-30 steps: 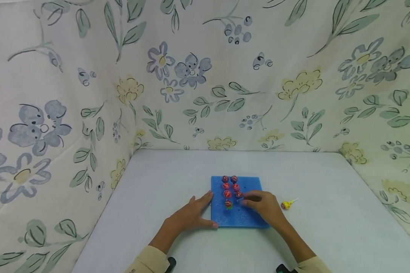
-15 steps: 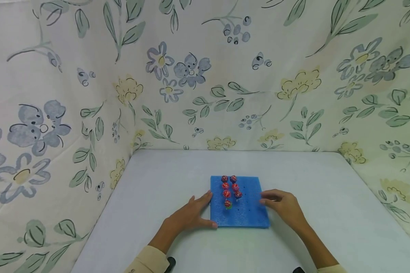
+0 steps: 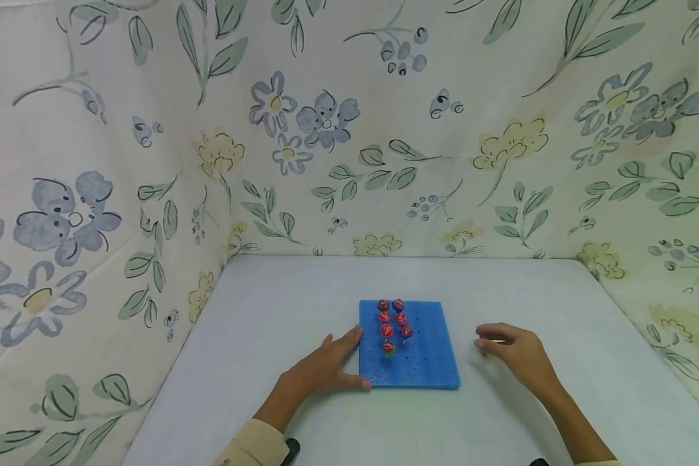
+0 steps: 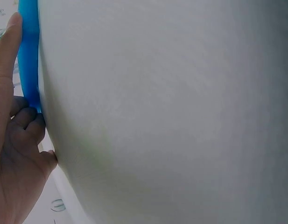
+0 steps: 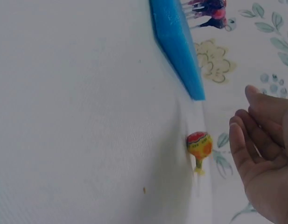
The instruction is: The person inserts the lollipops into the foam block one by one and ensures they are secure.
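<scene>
A square blue foam board (image 3: 431, 362) lies on the table with red and dark wrapped lollipops (image 3: 387, 331) standing in it in two columns. My left hand (image 3: 326, 369) rests at the board's left side, its fingers and thumb spread and touching the edge. In the left wrist view, a finger of that hand (image 4: 15, 154) lies along the blue edge. To the right of the board, my right hand (image 3: 515, 353) hovers with bent fingers and holds nothing. Close to it in the right wrist view, a yellow and red lollipop (image 5: 200, 145) lies on the table; the hand mostly hides it from the head view.
The white table (image 3: 291, 291) extends around the board. Small holes dot the board's right part. A floral cloth (image 3: 349, 129) hangs behind and at both sides of the table.
My right hand has let go of a dark lollipop in the board's second column and moved right, over the yellow lollipop on the table. My left hand stays still.
</scene>
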A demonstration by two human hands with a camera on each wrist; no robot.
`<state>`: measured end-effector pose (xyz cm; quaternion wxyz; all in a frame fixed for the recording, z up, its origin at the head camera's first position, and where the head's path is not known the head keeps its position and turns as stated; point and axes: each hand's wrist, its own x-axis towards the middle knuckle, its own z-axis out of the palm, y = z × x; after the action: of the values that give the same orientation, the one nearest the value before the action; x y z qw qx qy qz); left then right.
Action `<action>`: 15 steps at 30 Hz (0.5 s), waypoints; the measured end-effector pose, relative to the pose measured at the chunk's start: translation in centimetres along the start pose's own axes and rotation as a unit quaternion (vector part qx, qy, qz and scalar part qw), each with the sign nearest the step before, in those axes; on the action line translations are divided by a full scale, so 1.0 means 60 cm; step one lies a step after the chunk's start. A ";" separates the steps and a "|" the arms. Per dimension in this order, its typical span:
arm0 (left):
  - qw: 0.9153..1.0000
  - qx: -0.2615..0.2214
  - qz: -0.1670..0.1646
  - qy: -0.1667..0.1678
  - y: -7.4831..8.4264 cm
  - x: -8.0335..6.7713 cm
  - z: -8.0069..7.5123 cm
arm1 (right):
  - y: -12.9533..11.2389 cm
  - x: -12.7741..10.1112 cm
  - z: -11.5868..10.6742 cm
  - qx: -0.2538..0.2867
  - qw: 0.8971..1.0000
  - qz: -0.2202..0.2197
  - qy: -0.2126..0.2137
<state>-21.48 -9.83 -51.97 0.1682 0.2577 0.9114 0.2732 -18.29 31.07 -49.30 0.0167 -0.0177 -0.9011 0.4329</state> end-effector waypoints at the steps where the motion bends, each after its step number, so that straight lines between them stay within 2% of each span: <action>1: 1.000 0.000 0.000 0.000 0.000 0.000 0.000 | 0.004 0.000 -0.003 -0.005 1.000 0.002 0.000; 11: 1.000 -0.004 -0.006 -0.004 0.003 -0.002 -0.002 | 0.045 0.008 -0.016 -0.033 0.999 -0.008 0.003; 15: 1.000 -0.004 -0.009 -0.004 0.005 -0.003 -0.003 | 0.051 0.009 -0.020 -0.044 0.999 0.001 -0.008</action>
<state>-21.31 -9.78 -51.59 0.1758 0.2500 0.9117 0.2745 -18.70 33.95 -50.96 0.0087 -0.0161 -0.9194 0.3929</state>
